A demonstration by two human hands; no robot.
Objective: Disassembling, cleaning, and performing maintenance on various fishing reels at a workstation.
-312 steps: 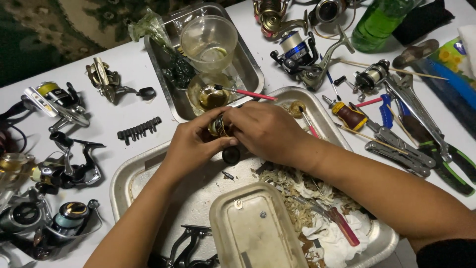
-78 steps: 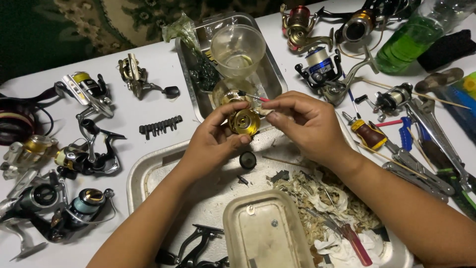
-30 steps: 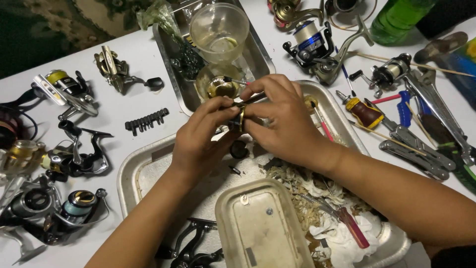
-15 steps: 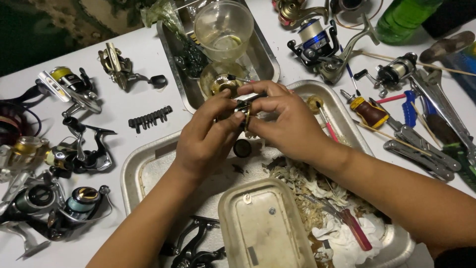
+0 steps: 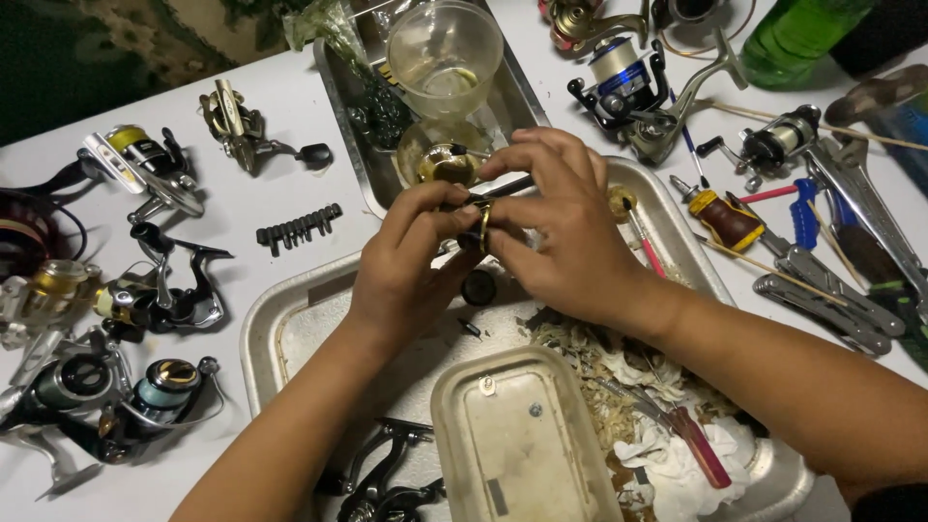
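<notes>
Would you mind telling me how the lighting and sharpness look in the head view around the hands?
In the head view the light is hard and overhead: the metal tray rim glints and the white table is bright, while the top-left corner falls dark. The left hand and right hand are sharp enough, but the small gold-rimmed part between them is partly hidden.

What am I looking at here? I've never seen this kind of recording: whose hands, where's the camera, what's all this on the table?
There is no machine: a head-worn camera looks down at the wearer's own bare hands. The left hand and right hand together pinch a small gold-coloured ring part over a metal tray. In the tray lie crumpled paper scraps and a pale plastic lid. Around it on the white table lie fishing reels, a screwdriver, a folding multi-tool and a clear plastic cup.
</notes>
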